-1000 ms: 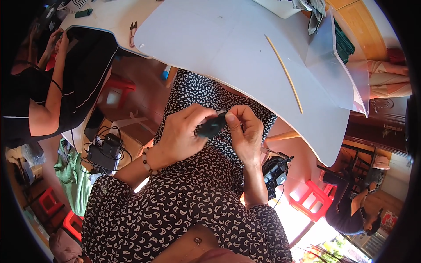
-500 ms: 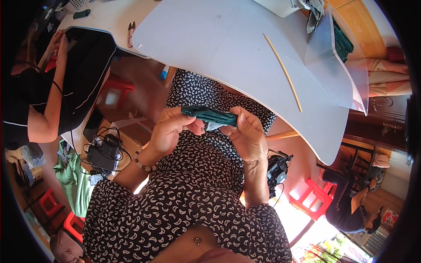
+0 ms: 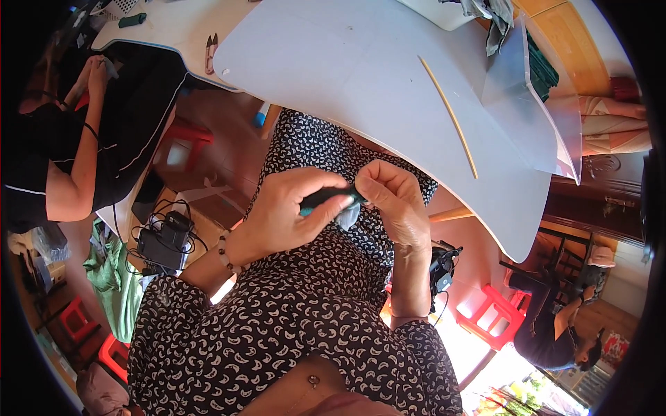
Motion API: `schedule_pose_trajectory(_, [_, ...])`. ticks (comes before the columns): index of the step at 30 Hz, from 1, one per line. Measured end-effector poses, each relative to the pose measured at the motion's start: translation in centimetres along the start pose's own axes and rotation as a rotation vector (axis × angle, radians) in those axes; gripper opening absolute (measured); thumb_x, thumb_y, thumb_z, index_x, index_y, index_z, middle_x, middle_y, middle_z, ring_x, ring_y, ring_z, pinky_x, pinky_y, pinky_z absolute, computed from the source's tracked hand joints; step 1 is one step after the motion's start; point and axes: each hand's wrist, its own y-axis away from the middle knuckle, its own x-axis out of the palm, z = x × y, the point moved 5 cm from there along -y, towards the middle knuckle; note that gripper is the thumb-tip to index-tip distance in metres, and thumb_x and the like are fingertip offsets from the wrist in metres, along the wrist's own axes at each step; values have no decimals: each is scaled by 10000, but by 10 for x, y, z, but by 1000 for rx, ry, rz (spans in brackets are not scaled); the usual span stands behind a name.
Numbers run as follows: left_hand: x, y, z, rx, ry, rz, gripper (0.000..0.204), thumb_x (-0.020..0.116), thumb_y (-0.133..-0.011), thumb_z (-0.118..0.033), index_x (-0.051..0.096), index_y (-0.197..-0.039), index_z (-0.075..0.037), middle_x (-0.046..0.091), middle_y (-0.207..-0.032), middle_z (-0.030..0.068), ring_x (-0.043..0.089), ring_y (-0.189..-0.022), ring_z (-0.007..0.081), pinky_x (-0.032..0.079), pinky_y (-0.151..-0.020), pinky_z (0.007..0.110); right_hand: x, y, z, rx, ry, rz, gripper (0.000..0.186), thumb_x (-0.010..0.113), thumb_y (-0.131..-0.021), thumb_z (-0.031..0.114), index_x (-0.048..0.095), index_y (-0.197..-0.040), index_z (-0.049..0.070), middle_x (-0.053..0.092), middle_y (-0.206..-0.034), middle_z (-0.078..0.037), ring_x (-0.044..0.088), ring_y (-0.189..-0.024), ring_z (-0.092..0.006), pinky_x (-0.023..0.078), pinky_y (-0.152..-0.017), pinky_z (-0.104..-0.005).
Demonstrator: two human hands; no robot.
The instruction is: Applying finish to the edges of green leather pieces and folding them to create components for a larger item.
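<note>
Over my lap, in front of the table edge, both hands hold a small piece of dark green fabric [image 3: 320,200]. My left hand [image 3: 291,208] wraps around its left part, thumb and fingers closed on it. At its right end my right hand [image 3: 392,201] pinches the cloth between thumb and curled fingers. A pale greyish piece [image 3: 347,217] hangs below the cloth between my hands; I cannot tell whether it is lining or a separate bit. My fingers hide most of the green fabric.
A thin wooden stick [image 3: 449,118] lies on the pale table [image 3: 333,76]. Thread snips [image 3: 211,54] and a green roll [image 3: 132,20] lie on the far-left tabletop. A clear plastic bin [image 3: 531,104] stands at right. Another person's hands [image 3: 97,73] work at left. Black cables and adapters [image 3: 165,239] sit lower left.
The green fabric was stretched flat between both hands; now it is bunched. My left hand has moved right and turned over it, and the pale piece hangs lower.
</note>
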Motion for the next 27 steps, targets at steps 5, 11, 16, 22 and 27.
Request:
schedule_pose_trajectory(5, [10,3,23,-283,294,-121,119,702,-968,-100,654,-996,5,697,-825,25,610,-720,25,490,-619,207,7,-1,-4,-181,15,-172,302,730,-972,263,643,-1077,-6,643,-922,-3,581,-826,-54,475,-737,-218])
schedule_pose_trajectory(11, [17,9,37,-368,445,-218,166,662,-1014,-153,628,-982,7,674,-813,-8,583,-692,9,457,-593,185,10,20,-13,-443,629,-341,377,841,-848,168,619,-1102,-1,642,-932,-48,589,-768,-132,504,-714,-280])
schedule_pose_trajectory(16, [24,12,39,-473,614,-182,188,656,-1023,-182,624,-990,0,657,-803,-22,552,-686,-5,424,-585,172,2,18,-25,-368,457,-394,264,784,-872,62,623,-1072,4,670,-937,-58,603,-754,-123,516,-719,-282])
schedule_pose_trajectory(22, [26,15,41,-399,618,-254,171,646,-1028,-164,620,-1031,5,656,-823,-23,544,-706,-9,418,-597,166,6,19,-15,-512,514,-461,160,745,-882,47,644,-997,0,688,-1035,-130,654,-965,-219,525,-850,-344])
schedule_pose_trajectory(27, [30,21,37,-292,591,-317,172,627,-1036,-137,610,-1103,20,670,-873,0,553,-724,1,433,-618,173,16,21,-2,-609,723,-419,142,739,-878,78,658,-958,-8,655,-1140,-197,612,-1156,-339,493,-965,-415])
